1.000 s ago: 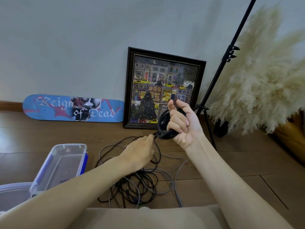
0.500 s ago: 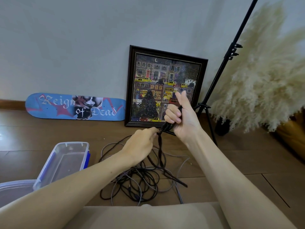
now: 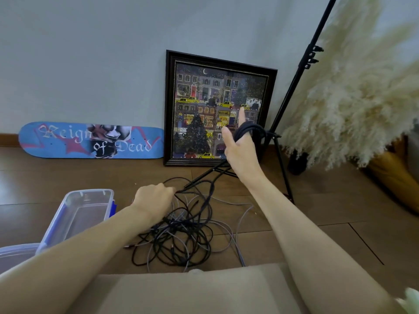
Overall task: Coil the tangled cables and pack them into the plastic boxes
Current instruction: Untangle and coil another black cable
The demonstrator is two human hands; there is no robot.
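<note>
Right hand (image 3: 240, 152): black cable (image 3: 247, 129) coiled over it, thumb and forefinger spread, other fingers hidden, grip unclear. Left hand (image 3: 154, 198): pinches that cable above tangle (image 3: 179, 225) on wood floor (image 3: 322, 200). Nearer box (image 3: 15, 251) cropped.

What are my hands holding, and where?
Both hold the black cable: its coiled loops hang round the fingers of the right hand, and the left hand grips the loose strand.

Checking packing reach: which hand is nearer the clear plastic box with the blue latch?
Left. The left hand sits right of the clear plastic box; the right hand is raised farther right, near the framed picture.
</note>
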